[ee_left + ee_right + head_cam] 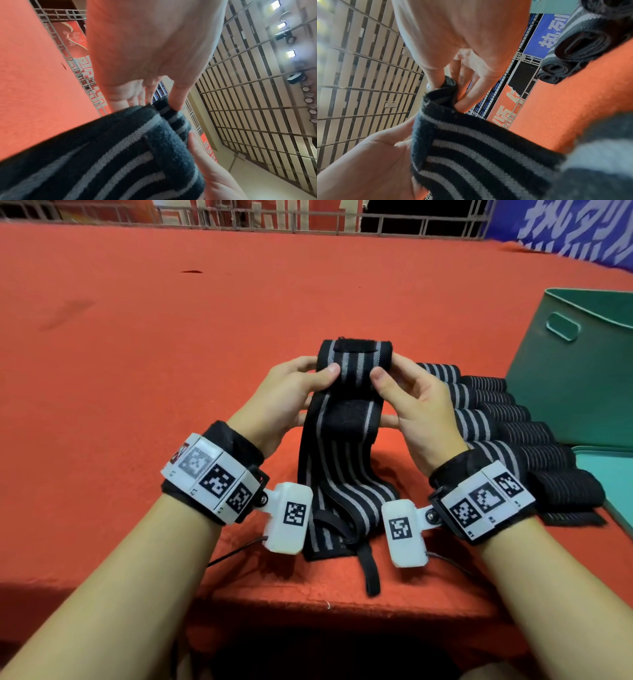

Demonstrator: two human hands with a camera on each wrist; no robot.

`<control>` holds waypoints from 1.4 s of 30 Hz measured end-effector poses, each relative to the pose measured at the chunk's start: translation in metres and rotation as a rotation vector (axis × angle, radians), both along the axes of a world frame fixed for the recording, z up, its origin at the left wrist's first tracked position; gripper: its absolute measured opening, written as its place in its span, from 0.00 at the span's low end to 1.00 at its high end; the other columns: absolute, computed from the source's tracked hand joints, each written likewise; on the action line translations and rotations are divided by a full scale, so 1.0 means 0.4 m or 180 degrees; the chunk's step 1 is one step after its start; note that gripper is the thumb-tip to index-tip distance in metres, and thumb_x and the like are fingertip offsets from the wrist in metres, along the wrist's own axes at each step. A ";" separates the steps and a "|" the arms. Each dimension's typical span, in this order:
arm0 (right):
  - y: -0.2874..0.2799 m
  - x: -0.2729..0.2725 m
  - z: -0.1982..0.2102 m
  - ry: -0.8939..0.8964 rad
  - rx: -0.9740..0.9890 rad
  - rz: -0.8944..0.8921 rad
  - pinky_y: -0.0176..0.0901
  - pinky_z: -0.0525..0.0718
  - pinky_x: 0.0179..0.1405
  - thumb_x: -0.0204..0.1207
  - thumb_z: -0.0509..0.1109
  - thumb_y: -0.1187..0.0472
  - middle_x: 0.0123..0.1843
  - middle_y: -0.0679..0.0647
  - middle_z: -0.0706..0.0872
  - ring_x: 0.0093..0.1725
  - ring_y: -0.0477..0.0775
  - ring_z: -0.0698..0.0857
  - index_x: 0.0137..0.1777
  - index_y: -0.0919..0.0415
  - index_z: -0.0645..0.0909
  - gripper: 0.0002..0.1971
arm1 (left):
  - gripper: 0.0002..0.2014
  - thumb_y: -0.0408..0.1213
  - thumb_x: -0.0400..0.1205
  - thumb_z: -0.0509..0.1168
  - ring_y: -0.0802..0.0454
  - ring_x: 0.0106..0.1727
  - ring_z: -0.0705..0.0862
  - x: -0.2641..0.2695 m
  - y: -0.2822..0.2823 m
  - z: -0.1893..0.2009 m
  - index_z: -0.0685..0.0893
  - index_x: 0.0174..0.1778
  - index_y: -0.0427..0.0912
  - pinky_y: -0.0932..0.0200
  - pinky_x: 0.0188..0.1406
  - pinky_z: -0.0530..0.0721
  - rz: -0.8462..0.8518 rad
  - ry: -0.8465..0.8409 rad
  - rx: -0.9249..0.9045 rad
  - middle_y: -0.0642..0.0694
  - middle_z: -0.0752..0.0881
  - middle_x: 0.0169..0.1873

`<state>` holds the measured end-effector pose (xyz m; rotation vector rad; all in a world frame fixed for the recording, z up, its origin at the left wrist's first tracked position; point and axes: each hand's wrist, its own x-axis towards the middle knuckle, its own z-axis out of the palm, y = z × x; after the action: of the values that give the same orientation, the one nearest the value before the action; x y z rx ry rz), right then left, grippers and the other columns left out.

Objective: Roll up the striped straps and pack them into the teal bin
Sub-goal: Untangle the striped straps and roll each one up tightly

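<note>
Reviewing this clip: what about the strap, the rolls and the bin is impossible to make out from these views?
- Teal bin, head view: its inside is unseen; the right frame edge cuts it off.
- Rolled straps, head view: the count is uncertain; the right hand and its wrist band cover part of the row.
- Striped strap, both wrist views: the near part is blurred, so how far it is rolled is unclear.

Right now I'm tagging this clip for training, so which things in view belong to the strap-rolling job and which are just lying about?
Part of the job:
- striped strap, pinched at its top by the left hand and right hand
- rolled straps in a row on the table
- teal bin

Just there:
- teal lid lying flat by the bin
- red table cover
- blue banner
</note>
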<state>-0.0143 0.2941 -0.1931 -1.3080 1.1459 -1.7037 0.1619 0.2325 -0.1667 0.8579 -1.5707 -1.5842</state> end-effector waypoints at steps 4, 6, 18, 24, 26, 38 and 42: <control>-0.011 -0.010 -0.007 0.0129 -0.0224 0.0012 0.56 0.91 0.58 0.84 0.72 0.70 0.69 0.57 0.89 0.70 0.55 0.87 0.77 0.63 0.80 0.22 | 0.17 0.32 0.87 0.65 0.41 0.54 0.93 0.004 -0.001 0.006 0.83 0.72 0.48 0.50 0.50 0.91 0.0027 0.0166 0.0067 0.43 0.92 0.61; -0.017 -0.013 -0.013 0.0253 -0.0320 -0.0019 0.59 0.86 0.69 0.80 0.74 0.72 0.70 0.56 0.88 0.72 0.55 0.86 0.75 0.61 0.82 0.23 | 0.15 0.42 0.88 0.65 0.40 0.54 0.93 0.007 0.011 0.014 0.85 0.70 0.49 0.47 0.53 0.90 -0.0038 0.0071 0.0138 0.44 0.92 0.60; -0.018 -0.005 -0.004 -0.0339 0.0254 0.0334 0.57 0.82 0.74 0.72 0.70 0.67 0.72 0.56 0.87 0.74 0.55 0.84 0.72 0.58 0.83 0.26 | 0.17 0.41 0.85 0.72 0.57 0.40 0.89 0.002 -0.001 0.002 0.83 0.70 0.44 0.59 0.40 0.87 0.0292 0.0532 0.0256 0.55 0.90 0.44; -0.009 0.019 0.001 0.0075 0.0717 0.0344 0.57 0.89 0.64 0.84 0.73 0.52 0.63 0.56 0.92 0.63 0.56 0.91 0.70 0.58 0.85 0.18 | 0.20 0.35 0.82 0.75 0.51 0.50 0.91 0.005 -0.017 -0.019 0.82 0.70 0.43 0.55 0.48 0.88 0.0329 0.0625 0.0250 0.47 0.91 0.54; -0.008 0.021 0.004 0.0053 0.0633 0.0321 0.56 0.90 0.62 0.84 0.74 0.55 0.62 0.56 0.93 0.63 0.56 0.91 0.70 0.60 0.85 0.18 | 0.21 0.36 0.82 0.74 0.50 0.50 0.91 0.007 -0.018 -0.016 0.82 0.71 0.41 0.54 0.49 0.87 0.0341 0.0603 0.0241 0.46 0.91 0.54; -0.004 0.029 -0.001 0.0013 0.0553 0.0238 0.62 0.87 0.69 0.81 0.77 0.60 0.62 0.58 0.92 0.64 0.56 0.91 0.71 0.62 0.82 0.20 | 0.23 0.48 0.82 0.75 0.44 0.54 0.93 0.035 -0.021 -0.035 0.83 0.71 0.41 0.50 0.52 0.89 0.0154 0.0134 0.0335 0.44 0.92 0.60; 0.008 0.011 -0.003 -0.0084 0.0520 0.0265 0.60 0.86 0.70 0.81 0.76 0.65 0.66 0.60 0.90 0.66 0.56 0.90 0.74 0.65 0.79 0.22 | 0.20 0.46 0.83 0.74 0.45 0.53 0.94 0.007 -0.006 -0.014 0.86 0.68 0.40 0.53 0.50 0.88 0.0139 0.0044 0.0283 0.46 0.92 0.57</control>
<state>-0.0100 0.2974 -0.1942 -1.2119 1.1729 -1.5295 0.1647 0.2299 -0.1725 0.9210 -1.4713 -1.6355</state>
